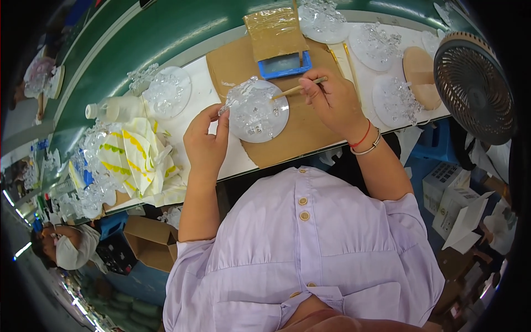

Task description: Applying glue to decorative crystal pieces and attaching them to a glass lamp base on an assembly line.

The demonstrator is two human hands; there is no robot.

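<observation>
In front of me a cluster of clear plastic pieces [250,100] sits on a round white disc [275,123], over a sheet of brown cardboard [271,154]. My left hand [207,135] pinches the cluster's left edge between thumb and fingers. From the right, my right hand [333,105] grips a thin wooden-handled brush [296,89], its tip pointing down at the disc's upper right. Whether the tip touches the pieces, I cannot tell. Just beyond the disc stands a blue-rimmed tray [285,67], partly covered by a taped cardboard flap [275,34].
More discs with clear pieces lie at the left [170,91] and right [396,100]. A black fan [474,88] stands at the right edge beside a tan oval board [420,74]. On the left are a translucent bottle [117,109] and a crumpled yellow-and-white cloth [138,157].
</observation>
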